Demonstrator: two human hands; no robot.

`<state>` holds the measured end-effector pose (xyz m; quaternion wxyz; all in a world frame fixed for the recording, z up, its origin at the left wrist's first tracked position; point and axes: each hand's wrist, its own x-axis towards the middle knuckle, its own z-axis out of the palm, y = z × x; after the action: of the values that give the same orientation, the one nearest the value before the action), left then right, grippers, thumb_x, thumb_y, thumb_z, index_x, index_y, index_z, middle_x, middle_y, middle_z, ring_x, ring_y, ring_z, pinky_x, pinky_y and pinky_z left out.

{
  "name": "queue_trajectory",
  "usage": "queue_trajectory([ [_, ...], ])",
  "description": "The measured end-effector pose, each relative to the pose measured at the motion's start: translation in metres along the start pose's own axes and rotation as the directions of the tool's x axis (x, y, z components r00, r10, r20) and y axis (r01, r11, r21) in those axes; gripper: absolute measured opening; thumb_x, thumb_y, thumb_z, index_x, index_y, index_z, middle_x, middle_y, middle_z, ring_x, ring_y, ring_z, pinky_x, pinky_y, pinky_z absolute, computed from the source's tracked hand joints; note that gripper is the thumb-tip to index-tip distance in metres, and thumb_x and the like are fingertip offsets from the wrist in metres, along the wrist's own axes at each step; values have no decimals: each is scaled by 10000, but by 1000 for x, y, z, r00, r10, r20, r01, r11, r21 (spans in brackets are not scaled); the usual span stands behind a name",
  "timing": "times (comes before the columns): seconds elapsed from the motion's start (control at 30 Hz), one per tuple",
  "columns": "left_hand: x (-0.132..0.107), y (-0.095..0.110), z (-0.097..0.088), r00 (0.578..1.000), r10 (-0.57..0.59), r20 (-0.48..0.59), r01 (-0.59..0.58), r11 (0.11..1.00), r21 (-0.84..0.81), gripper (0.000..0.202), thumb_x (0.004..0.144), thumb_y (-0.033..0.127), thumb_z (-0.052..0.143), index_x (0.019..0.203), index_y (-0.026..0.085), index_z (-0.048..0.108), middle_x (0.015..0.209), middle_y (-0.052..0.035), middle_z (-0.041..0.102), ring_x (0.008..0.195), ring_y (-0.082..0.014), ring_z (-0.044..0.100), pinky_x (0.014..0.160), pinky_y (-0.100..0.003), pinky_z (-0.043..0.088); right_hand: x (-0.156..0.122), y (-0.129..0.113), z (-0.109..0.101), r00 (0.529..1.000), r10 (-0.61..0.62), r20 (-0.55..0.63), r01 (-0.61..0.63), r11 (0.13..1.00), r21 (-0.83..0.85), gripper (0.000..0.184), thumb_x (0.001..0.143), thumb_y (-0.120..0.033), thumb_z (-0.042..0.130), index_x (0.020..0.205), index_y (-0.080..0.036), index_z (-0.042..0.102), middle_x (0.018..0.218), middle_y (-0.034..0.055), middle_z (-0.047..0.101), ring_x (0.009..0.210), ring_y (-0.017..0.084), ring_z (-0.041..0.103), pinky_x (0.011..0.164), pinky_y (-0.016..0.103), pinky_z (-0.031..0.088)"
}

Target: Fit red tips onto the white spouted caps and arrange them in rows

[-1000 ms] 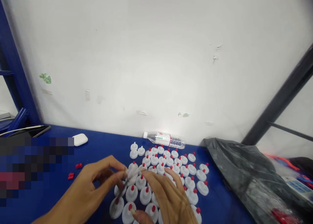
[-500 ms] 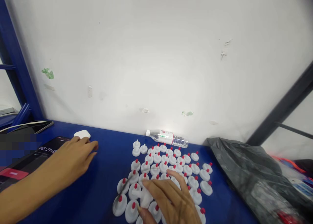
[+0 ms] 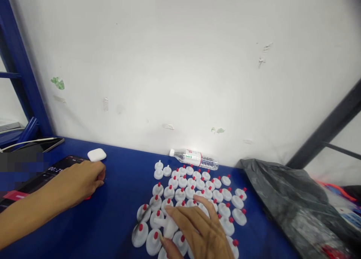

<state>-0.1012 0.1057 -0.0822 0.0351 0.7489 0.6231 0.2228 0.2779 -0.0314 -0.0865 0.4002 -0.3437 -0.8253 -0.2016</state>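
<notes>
In my right hand [image 3: 201, 225] is a white nozzle cap [image 3: 169, 227], pinched between thumb and fingers, its bare spout pointing left. Under and around that hand stand many white caps with red tips [image 3: 153, 242] in loose rows; the hand hides some of them. At the back left of the group are three white caps without red tips [image 3: 158, 173]. My left hand [image 3: 84, 176] is closed at the left, beside the phone, its fingers curled down. A small red piece [image 3: 88, 197] shows below its fingers; whether the fingers hold anything is hidden.
A phone [image 3: 56, 168] with a timer lies partly under my left forearm. Behind it are a white rounded case [image 3: 96, 154] and another dark phone with a cable. A clear bottle [image 3: 194, 158] lies against the wall. A grey plastic bag [image 3: 270, 187] covers the right side.
My left hand has drawn slightly back and left, its fingers curling in, and a red piece now shows below it. My right hand still pinches the white nozzle cap. The view has shifted slightly.
</notes>
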Motion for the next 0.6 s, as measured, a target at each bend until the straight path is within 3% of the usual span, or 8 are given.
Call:
queue_trajectory([
  [0.17, 5, 38, -14, 999, 41, 7, -41, 999, -24, 183, 925, 334, 667, 787, 240, 741, 735, 44, 778, 776, -261, 737, 738, -322, 395, 6, -2, -3, 999, -11, -40, 10, 999, -43, 310, 1105, -350, 582, 1316, -212, 763, 1007, -60, 872, 727, 174, 857, 942, 401, 782],
  [0.3, -13, 82, -15, 990, 142, 18, -137, 975, -174, 337, 1022, 569, 681, 871, 285, 783, 692, 78, 728, 701, -210, 652, 723, -307, 451, 9, -2, 0, 998, 11, -66, -15, 998, -57, 303, 1115, -353, 556, 1283, -223, 771, 995, -57, 878, 719, 196, 863, 900, 419, 795],
  [0.37, -24, 97, -12, 979, 201, -29, -201, 936, -289, 338, 1024, 568, 693, 851, 297, 797, 701, 56, 729, 673, -211, 617, 715, -327, 475, 9, -2, 1, 998, 30, -58, -33, 998, -50, 293, 1099, -351, 579, 1282, -230, 773, 1002, -53, 881, 728, 209, 868, 918, 424, 793],
  [0.5, -33, 104, -10, 970, 221, -106, -244, 912, -330, 248, 1037, 473, 697, 895, 305, 813, 777, 46, 761, 688, -208, 625, 737, -345, 485, 8, -2, -1, 998, 40, -40, -42, 998, -54, 322, 1044, -318, 621, 1318, -230, 765, 1027, -52, 882, 750, 220, 874, 946, 440, 787],
  [0.6, -29, 99, -16, 964, 196, -178, -243, 923, -297, 285, 1051, 539, 701, 919, 306, 797, 717, 62, 709, 644, -197, 584, 721, -334, 472, 7, -3, -3, 999, 22, -44, -24, 998, -57, 332, 1018, -293, 630, 1315, -224, 762, 1023, -45, 883, 738, 221, 869, 942, 446, 788],
])
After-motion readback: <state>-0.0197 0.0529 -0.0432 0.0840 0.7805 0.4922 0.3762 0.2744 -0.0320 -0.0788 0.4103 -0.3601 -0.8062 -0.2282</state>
